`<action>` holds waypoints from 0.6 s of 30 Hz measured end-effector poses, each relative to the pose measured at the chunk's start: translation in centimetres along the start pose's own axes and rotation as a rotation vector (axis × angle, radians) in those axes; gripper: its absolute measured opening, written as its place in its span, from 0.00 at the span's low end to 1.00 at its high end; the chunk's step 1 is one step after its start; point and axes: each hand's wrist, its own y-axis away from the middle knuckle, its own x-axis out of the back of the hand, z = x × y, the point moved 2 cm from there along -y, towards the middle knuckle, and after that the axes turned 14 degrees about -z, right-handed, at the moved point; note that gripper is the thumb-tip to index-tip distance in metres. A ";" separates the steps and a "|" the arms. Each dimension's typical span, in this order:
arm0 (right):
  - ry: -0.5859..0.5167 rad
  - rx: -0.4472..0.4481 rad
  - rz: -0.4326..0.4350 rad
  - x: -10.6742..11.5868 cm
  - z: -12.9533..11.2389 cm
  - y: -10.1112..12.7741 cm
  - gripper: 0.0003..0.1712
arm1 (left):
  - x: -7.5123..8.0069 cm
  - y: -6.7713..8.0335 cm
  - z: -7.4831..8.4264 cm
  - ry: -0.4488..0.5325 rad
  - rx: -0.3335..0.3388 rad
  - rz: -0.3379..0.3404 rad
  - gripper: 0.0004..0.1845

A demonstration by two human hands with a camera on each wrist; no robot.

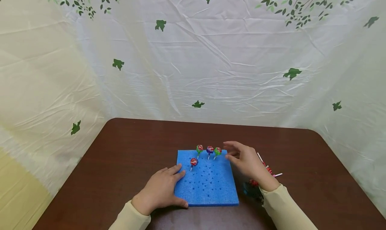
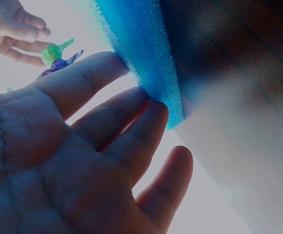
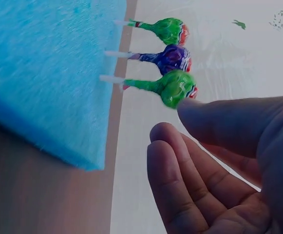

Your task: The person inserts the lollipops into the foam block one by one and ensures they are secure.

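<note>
A blue foam board dotted with small holes lies on the table. Three lollipops stand by their sticks along its far edge: a green one, a purple one and another green one at the right. Closer in, a red and blue lollipop leans in the board. My left hand rests against the board's left edge, fingers extended. Just right of the rightmost green lollipop is my right hand, holding nothing, its thumb and fingers apart. The thumb tip overlaps that candy in the right wrist view.
Several red-wrapped lollipops with white sticks lie right of the board, partly behind my right wrist. A dark teal item sits below that wrist. A white leaf-patterned cloth hangs behind the brown table.
</note>
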 end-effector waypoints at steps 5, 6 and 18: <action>0.007 -0.021 -0.016 0.2 0.8 0.9 0.25 | -0.1 0.0 0.0 -0.002 0.007 -0.002 0.54; 0.003 -0.024 -0.018 0.3 1.0 1.1 0.25 | -0.1 0.0 0.0 -0.003 0.007 -0.003 0.54; 0.056 -0.026 -0.122 2.0 1.9 3.6 0.21 | -0.1 0.0 -0.1 0.000 0.008 -0.004 0.54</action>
